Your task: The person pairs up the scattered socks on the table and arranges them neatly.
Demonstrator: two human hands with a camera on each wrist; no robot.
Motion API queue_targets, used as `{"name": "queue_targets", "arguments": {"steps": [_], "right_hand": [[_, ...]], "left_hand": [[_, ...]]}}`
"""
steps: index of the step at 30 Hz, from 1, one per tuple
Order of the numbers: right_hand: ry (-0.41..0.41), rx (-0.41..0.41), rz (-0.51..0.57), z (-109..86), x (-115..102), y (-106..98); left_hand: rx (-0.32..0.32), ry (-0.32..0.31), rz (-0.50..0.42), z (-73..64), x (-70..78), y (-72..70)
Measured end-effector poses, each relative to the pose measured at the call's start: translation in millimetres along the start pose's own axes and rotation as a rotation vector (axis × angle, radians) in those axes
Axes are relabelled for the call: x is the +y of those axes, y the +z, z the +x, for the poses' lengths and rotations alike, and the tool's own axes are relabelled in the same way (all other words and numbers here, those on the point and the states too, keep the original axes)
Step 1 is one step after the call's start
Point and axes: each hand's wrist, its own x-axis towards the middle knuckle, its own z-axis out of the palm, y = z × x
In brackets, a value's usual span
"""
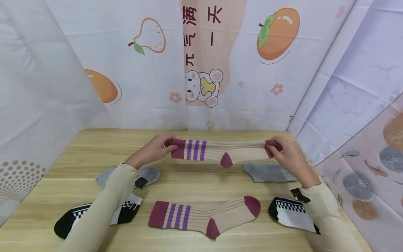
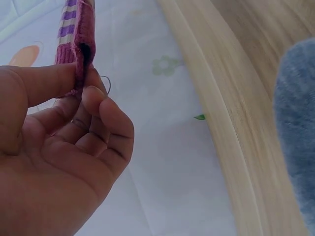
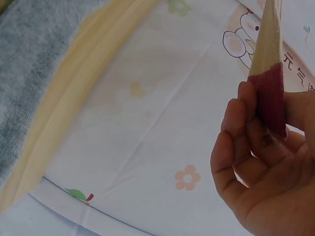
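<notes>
Head view: left hand (image 1: 156,146) pinches striped sock (image 1: 215,150) by its cuff (image 1: 181,152), right hand (image 1: 289,152) by its toe (image 3: 270,96); even, gentle pull should flatten it without overstretching

Cream-and-maroon socks (image 1: 217,150) (image 1: 204,218): two, three purple stripes on each. Grey socks (image 1: 150,174) (image 1: 269,172): two, taking the patches either side of the left sleeve (image 1: 108,199) as one — join hidden. Black-and-white checked socks (image 1: 127,210) (image 1: 291,211): two, left one counted likewise. Socks total six. Hands (image 1: 155,148) (image 1: 291,155): two. Table (image 1: 195,189): one. Backdrop (image 1: 151,117) prints — two orange fruits (image 1: 278,33) (image 1: 100,85), one outlined fruit (image 1: 151,35), one cartoon animal (image 1: 201,87).
</notes>
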Motion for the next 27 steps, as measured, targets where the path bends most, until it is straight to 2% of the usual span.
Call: {"name": "queue_targets", "arguments": {"steps": [9, 16, 27], "right_hand": [[-0.017, -0.032, -0.014, -8.6, -9, 1], [-0.041, -0.058, -0.006, -10.7, -18, -4], [-0.1, -0.133, -0.028, -19.4, -34, -6]], "left_hand": [[0.003, -0.006, -0.006, -21.3, -0.7, 4.7], [-0.011, -0.032, -0.002, -33.0, 2.0, 1.3], [-0.083, -0.034, 0.044, -52.0, 5.8, -3.2]]}}
